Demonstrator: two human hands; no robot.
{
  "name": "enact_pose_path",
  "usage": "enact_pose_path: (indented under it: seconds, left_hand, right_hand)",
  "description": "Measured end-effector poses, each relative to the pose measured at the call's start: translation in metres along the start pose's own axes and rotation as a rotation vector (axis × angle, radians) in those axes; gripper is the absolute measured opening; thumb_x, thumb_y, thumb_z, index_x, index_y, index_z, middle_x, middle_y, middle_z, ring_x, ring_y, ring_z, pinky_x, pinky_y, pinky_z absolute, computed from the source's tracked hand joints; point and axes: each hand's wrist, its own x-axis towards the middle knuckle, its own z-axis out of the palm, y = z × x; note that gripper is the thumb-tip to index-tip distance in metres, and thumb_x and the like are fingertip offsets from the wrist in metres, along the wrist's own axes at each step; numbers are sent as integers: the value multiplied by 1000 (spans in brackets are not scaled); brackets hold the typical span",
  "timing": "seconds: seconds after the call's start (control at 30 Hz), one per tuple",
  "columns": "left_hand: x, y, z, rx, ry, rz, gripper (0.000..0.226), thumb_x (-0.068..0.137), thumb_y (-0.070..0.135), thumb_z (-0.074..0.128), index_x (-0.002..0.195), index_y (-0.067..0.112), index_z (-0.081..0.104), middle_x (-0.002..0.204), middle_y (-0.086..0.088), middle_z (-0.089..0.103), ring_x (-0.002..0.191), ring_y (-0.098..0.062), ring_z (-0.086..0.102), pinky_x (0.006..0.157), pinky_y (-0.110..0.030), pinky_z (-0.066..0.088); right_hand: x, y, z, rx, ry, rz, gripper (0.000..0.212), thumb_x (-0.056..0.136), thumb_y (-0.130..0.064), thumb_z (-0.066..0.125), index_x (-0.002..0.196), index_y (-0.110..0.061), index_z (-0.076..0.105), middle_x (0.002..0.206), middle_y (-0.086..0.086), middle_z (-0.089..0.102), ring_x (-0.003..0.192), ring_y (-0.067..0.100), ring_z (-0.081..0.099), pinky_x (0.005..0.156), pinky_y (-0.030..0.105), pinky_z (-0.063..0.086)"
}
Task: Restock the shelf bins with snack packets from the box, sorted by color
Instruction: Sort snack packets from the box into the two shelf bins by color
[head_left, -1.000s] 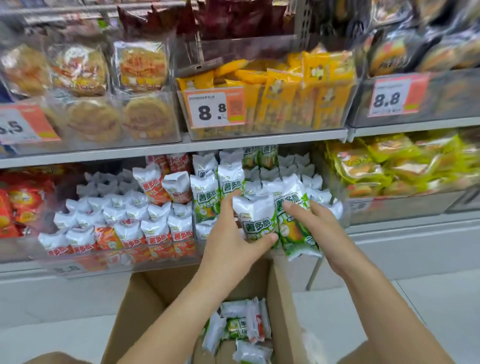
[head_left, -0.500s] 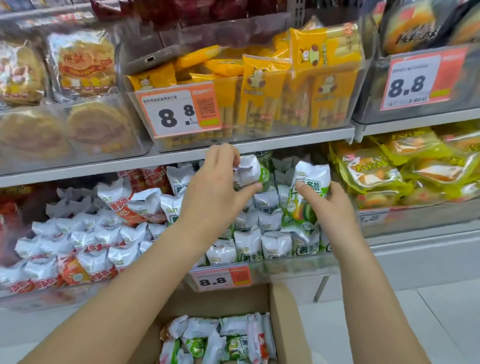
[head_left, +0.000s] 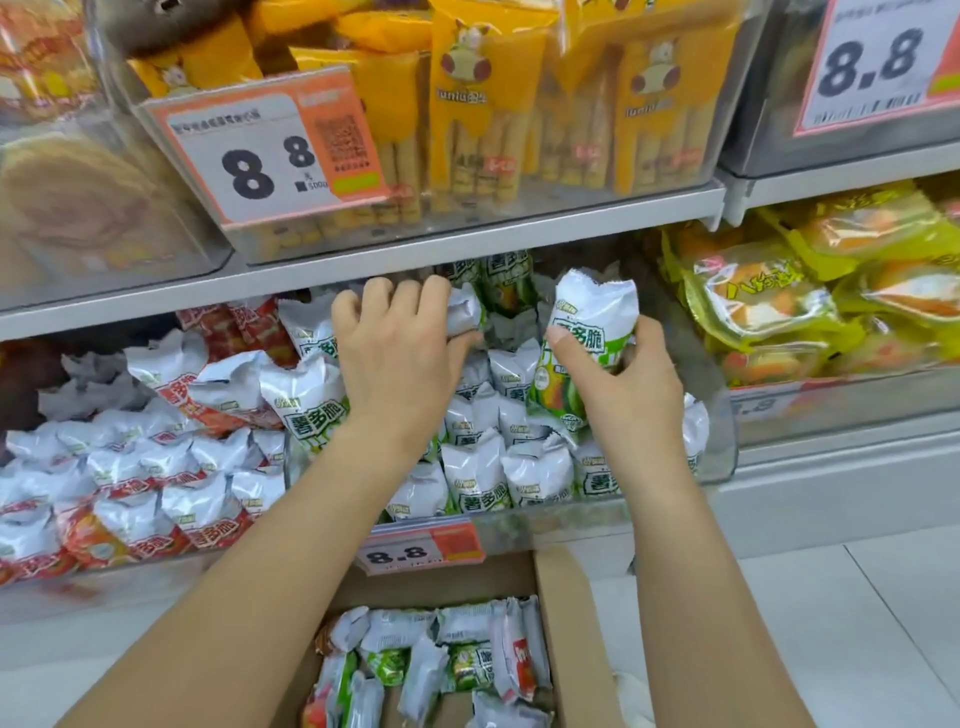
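Observation:
My left hand (head_left: 397, 358) reaches deep into the clear bin of green packets (head_left: 719, 457) and grips a green-and-white snack packet (head_left: 466, 310) near the back, under the upper shelf. Just to its right, my right hand (head_left: 626, 387) holds another green-and-white packet (head_left: 584, 345) upright over the same bin. Rows of green packets (head_left: 478, 480) fill the bin's front. The neighbouring bin on the left holds red-and-white packets (head_left: 156, 499). Below, the open cardboard box (head_left: 563, 623) contains a mix of green and red packets (head_left: 441, 660).
The metal shelf edge (head_left: 467, 241) lies right above my hands, carrying a bin of yellow wafer packs (head_left: 483, 104) with an 8.8 price tag (head_left: 275, 150). Yellow-green bags (head_left: 810, 296) sit in the bin to the right. A price tag (head_left: 421, 551) hangs above the box. White floor tiles (head_left: 857, 623) lie right.
Both hands rose from the bin's front edge and pushed toward its back, each carrying a green packet. The view moved closer to the shelf.

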Motion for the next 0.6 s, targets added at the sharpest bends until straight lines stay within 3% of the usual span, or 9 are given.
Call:
enact_pose_path:
  seconds: [0.2, 0.33, 0.47, 0.6]
  left_hand:
    - [7, 5, 7, 144, -94, 102, 16, 78, 30, 71, 80, 15, 67, 82, -6, 62, 80, -29, 55, 77, -39, 28]
    - [6, 5, 11, 118, -34, 141, 24, 78, 19, 70, 100, 12, 64, 85, -5, 61, 83, -29, 55, 80, -38, 32]
    - [0, 2, 12, 35, 76, 188, 15, 84, 6, 53, 95, 10, 62, 79, -6, 61, 83, -30, 56, 80, -37, 34]
    - [-2, -1, 14, 103, -13, 205, 20, 83, 12, 51, 96, 9, 66, 96, -9, 63, 88, -31, 55, 84, -40, 34]
  right_hand:
    - [-2, 0, 5, -9, 31, -4, 40, 81, -51, 67, 112, -29, 53, 101, -13, 62, 98, 13, 58, 76, 28, 41]
    - [1, 3, 8, -98, 55, -12, 58, 80, -58, 64, 125, -23, 56, 123, 1, 55, 113, 19, 52, 85, 30, 41]
    - [0, -1, 7, 0, 95, 27, 59, 83, -48, 68, 131, -21, 49, 114, -7, 57, 110, 15, 55, 92, 35, 47]
    - [-1, -2, 9, -13, 75, 23, 50, 83, -46, 68, 126, -25, 51, 102, -13, 55, 102, 10, 54, 81, 28, 43]
